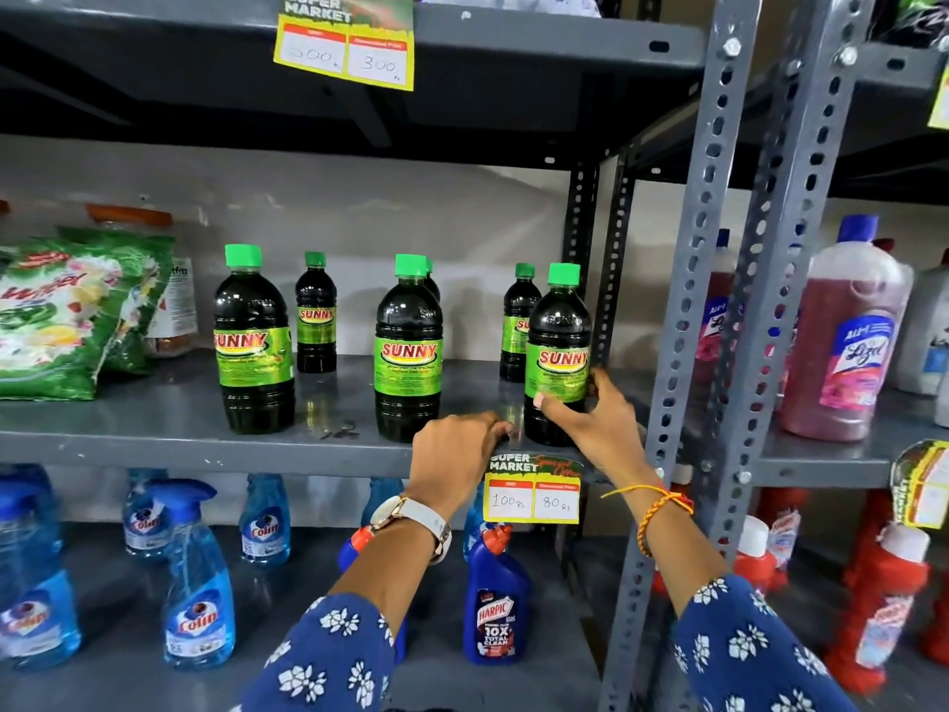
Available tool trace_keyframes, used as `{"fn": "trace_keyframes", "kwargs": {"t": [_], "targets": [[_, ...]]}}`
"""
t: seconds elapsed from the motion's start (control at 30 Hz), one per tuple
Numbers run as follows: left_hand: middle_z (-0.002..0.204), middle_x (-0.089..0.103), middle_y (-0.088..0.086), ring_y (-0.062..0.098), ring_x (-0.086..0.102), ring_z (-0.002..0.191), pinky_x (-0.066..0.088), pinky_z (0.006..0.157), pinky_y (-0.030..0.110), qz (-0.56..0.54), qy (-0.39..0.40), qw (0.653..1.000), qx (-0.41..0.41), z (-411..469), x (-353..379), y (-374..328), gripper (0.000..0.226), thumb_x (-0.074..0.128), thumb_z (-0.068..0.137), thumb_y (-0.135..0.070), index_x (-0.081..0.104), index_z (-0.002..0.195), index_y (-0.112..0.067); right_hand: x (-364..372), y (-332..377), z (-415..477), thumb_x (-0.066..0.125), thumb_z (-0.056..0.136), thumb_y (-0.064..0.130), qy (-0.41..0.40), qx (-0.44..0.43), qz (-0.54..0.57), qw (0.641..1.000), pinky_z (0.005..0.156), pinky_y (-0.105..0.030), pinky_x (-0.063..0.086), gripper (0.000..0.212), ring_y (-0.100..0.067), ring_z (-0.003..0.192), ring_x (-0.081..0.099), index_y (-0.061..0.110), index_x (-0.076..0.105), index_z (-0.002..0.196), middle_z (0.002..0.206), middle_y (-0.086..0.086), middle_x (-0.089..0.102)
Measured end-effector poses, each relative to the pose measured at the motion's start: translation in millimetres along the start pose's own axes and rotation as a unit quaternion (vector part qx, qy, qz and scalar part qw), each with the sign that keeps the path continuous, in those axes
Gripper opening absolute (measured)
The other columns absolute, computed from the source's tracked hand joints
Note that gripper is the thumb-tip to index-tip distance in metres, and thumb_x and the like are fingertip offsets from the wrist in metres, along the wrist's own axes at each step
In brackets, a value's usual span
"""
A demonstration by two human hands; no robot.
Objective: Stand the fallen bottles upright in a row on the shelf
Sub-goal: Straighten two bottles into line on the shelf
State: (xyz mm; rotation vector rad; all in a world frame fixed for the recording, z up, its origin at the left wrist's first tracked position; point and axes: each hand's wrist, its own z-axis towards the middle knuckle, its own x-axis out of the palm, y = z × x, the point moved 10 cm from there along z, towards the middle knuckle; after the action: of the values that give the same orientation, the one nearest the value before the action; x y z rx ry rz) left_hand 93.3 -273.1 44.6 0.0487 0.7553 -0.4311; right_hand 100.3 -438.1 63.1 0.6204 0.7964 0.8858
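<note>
Your right hand (595, 423) clasps the upright bottle (557, 352) at three o'clock; your left hand (457, 449) rests curled, empty, on the shelf (154, 429).

Wide gap between left bottle (253, 341) and middle bottle (409, 352).
</note>
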Motion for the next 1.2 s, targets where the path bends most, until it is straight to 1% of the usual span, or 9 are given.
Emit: {"fn": "trace_keyframes", "kwargs": {"t": [0.13,0.23,0.33,0.4,0.47,0.6,0.73,0.87,1.2], "targets": [[0.086,0.071,0.007,0.029,0.064,0.078,0.036,0.055,0.030,-0.027,-0.009,1.000,-0.001,-2.7,0.2,0.3,0.039,0.036,0.096,-0.045,0.064,0.092,-0.018,0.8,0.8,-2.2,0.074,0.075,0.032,-0.005,0.002,-0.009,1.000,0.066,-0.006,0.035,0.052,-0.006,0.090,0.051,0.015,0.053,0.119,0.099,0.006,0.058],[0.105,0.070,0.006,0.023,0.064,0.097,0.049,0.076,0.033,-0.195,-0.014,0.981,0.022,-7.6,-16.5,2.5,0.039,0.036,0.095,-0.040,0.066,0.103,-0.016,-2.9,2.2,-4.0,0.076,0.073,0.031,-0.031,0.014,-0.008,0.999,0.069,-0.001,0.037,0.061,-0.013,0.093,0.055,0.009,0.049,0.123,0.110,-0.004,0.063],[0.116,0.066,0.004,0.013,0.060,0.106,0.048,0.091,0.030,-0.258,-0.159,0.951,0.053,-30.6,-81.2,36.4,0.040,0.036,0.098,-0.036,0.064,0.110,-0.012,-15.7,15.5,-18.6,0.075,0.072,0.039,-0.125,-0.028,-0.008,0.992,0.099,-0.024,0.032,0.082,-0.021,0.121,0.045,0.009,0.034,0.137,0.136,-0.012,0.045],[0.115,0.064,0.005,0.014,0.058,0.106,0.046,0.092,0.026,-0.228,-0.304,0.924,0.044,-55.2,-135.6,76.8,0.039,0.035,0.099,-0.032,0.062,0.110,-0.006,-14.7,53.4,-42.4,0.070,0.071,0.044,-0.199,-0.147,-0.014,0.969,0.103,-0.034,0.037,0.077,-0.024,0.118,0.045,0.009,0.039,0.131,0.127,-0.009,0.042],[0.123,0.055,0.008,0.016,0.049,0.116,0.035,0.102,0.022,-0.169,-0.389,0.905,-0.010,-69.2,-170.6,129.3,0.045,0.041,0.096,-0.036,0.055,0.119,0.000,14.0,87.4,-51.7,0.070,0.069,0.043,-0.187,-0.209,0.029,0.959,0.098,-0.031,0.044,0.067,-0.021,0.107,0.051,0.009,0.046,0.123,0.115,-0.005,0.047],[0.146,0.032,0.018,0.029,0.029,0.134,0.023,0.111,0.041,-0.173,-0.204,0.939,-0.216,-50.7,-145.6,229.4,0.103,0.065,0.070,-0.063,0.022,0.142,-0.003,108.6,106.5,-26.5,0.083,0.064,0.031,-0.014,-0.082,0.099,0.992,0.089,-0.020,0.042,0.082,-0.010,0.103,0.054,0.014,0.039,0.132,0.114,0.001,0.054],[0.121,0.059,0.015,0.035,0.056,0.108,0.042,0.079,0.040,-0.143,-0.012,0.950,-0.277,-50.6,-102.9,250.4,0.088,0.069,0.064,-0.064,0.035,0.126,-0.011,150.8,75.6,-14.4,0.085,0.061,0.033,0.076,0.023,0.058,0.995,0.085,-0.028,0.047,0.042,-0.015,0.096,0.062,0.030,0.054,0.089,0.103,0.002,0.065],[0.108,0.065,0.013,0.034,0.060,0.098,0.044,0.073,0.039,-0.096,-0.011,0.958,-0.269,-48.8,-100.6,253.7,0.077,0.063,0.065,-0.071,0.044,0.113,-0.013,158.3,67.7,-8.8,0.085,0.059,0.036,0.101,0.006,0.011,0.995,0.089,-0.033,0.051,0.032,-0.018,0.099,0.066,0.041,0.061,0.079,0.103,0.000,0.072],[0.099,0.065,0.013,0.034,0.061,0.091,0.042,0.068,0.035,-0.071,-0.047,0.964,-0.252,-48.0,-106.2,250.3,0.074,0.061,0.068,-0.070,0.043,0.105,-0.009,154.6,77.3,-14.6,0.080,0.065,0.039,0.072,-0.013,-0.038,0.997,0.080,-0.024,0.045,0.042,-0.012,0.090,0.061,0.029,0.064,0.103,0.097,0.004,0.067]]}}
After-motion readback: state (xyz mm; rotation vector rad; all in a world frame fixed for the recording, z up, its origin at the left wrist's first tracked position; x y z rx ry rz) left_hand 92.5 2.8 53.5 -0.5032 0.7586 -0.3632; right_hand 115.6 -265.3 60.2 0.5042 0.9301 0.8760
